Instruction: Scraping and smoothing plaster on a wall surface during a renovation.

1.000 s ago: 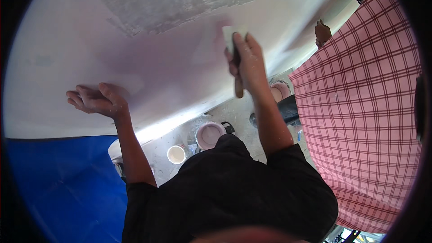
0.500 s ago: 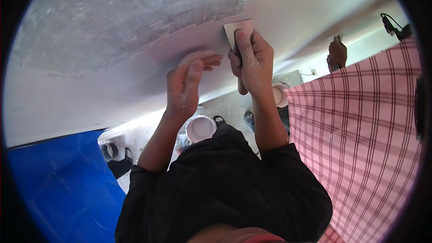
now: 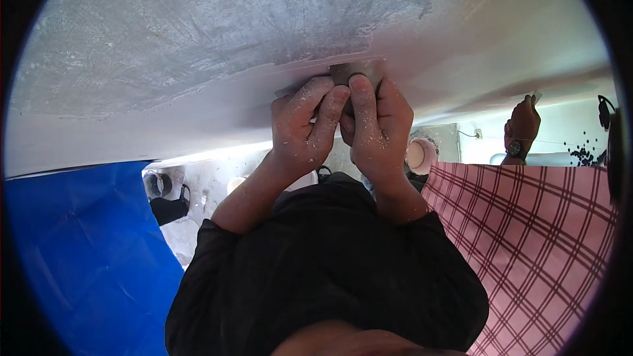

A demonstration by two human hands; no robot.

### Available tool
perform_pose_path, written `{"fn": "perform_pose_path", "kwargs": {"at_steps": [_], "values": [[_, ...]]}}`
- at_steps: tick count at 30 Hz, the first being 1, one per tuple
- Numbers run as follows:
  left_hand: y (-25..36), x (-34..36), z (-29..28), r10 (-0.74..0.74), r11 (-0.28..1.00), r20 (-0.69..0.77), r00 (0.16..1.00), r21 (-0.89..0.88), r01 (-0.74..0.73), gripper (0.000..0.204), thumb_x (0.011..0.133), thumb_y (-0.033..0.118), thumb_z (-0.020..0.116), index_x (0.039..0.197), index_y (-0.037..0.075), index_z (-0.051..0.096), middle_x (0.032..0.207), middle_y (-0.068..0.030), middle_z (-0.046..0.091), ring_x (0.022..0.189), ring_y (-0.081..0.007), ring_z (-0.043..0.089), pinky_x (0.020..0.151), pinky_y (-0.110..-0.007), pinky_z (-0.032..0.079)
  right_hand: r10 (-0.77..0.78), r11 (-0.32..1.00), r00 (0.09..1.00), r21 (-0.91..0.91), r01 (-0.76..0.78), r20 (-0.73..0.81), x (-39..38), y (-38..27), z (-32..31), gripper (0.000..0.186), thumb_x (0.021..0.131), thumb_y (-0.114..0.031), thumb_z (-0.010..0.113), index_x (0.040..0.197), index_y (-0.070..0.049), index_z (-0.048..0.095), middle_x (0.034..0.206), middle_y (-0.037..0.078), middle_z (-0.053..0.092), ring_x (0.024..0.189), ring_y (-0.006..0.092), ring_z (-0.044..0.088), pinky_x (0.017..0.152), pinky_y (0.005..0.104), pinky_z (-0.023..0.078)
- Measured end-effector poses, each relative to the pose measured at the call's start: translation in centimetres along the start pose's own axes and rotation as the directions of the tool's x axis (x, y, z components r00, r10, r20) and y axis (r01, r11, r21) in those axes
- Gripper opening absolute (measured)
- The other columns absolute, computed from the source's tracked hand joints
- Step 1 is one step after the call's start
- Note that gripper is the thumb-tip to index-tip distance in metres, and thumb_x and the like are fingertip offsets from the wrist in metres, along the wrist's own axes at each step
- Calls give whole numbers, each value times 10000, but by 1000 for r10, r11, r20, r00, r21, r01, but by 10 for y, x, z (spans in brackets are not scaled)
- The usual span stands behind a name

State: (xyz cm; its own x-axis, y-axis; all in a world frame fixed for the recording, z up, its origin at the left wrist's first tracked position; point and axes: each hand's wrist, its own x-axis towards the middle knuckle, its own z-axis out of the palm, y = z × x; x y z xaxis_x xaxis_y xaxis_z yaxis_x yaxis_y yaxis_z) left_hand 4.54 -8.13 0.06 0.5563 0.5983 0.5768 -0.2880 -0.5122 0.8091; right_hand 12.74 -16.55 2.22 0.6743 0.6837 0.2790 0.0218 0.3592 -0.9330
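A putty knife (image 3: 357,69) lies with its broad metal blade against the wall (image 3: 231,102), just below the edge between a rough grey area (image 3: 211,33) and the smooth white coat. My right hand (image 3: 381,125) is closed round it, thumb pressed on the blade; the fingers hide the handle. From the other side my left hand (image 3: 302,125) is closed at the blade's left part, its thumb beside my right thumb. Where exactly its fingertips grip is partly hidden. White specks cover both hands.
A blue sheet (image 3: 79,244) spreads at the left, a pink checked cloth (image 3: 527,237) at the right. Another person's hand (image 3: 522,125), wearing a watch, is near the wall at right. Below stand a pinkish bucket (image 3: 422,155) and another person's dark-clad foot (image 3: 170,209).
My left hand has moved right and closed at the putty knife beside my right hand. The blade has dropped slightly and tilted toward the wall. The other person's hand appears lower and further right.
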Motion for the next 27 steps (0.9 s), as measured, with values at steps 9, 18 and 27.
{"fn": "perform_pose_path", "kwargs": {"at_steps": [9,18,27], "values": [[-1,5,9,124,979,-64,990,173,-111,76,918,27,670,861,-18,648,673,-127,623,536,-239,608,501,-320,461,-51,994,998,-99,55,41,5,-2,-11,241,1062,-194,509,895,-23,532,593,-39,479,490,6,388,416,204,274],[25,18,4,46,997,-73,996,69,-41,105,950,25,641,851,-7,632,657,-102,640,528,-167,637,478,-284,462,-16,996,998,-83,21,61,12,-23,-2,219,1063,-198,509,935,-27,554,624,-47,496,510,5,405,436,193,284],[20,8,-8,135,961,-52,990,252,-118,125,970,42,618,853,-1,622,603,-77,615,494,-145,626,459,-290,457,87,993,996,-78,-86,11,-3,-7,6,227,1040,-165,547,927,31,566,717,89,618,663,78,521,547,298,443]]}}
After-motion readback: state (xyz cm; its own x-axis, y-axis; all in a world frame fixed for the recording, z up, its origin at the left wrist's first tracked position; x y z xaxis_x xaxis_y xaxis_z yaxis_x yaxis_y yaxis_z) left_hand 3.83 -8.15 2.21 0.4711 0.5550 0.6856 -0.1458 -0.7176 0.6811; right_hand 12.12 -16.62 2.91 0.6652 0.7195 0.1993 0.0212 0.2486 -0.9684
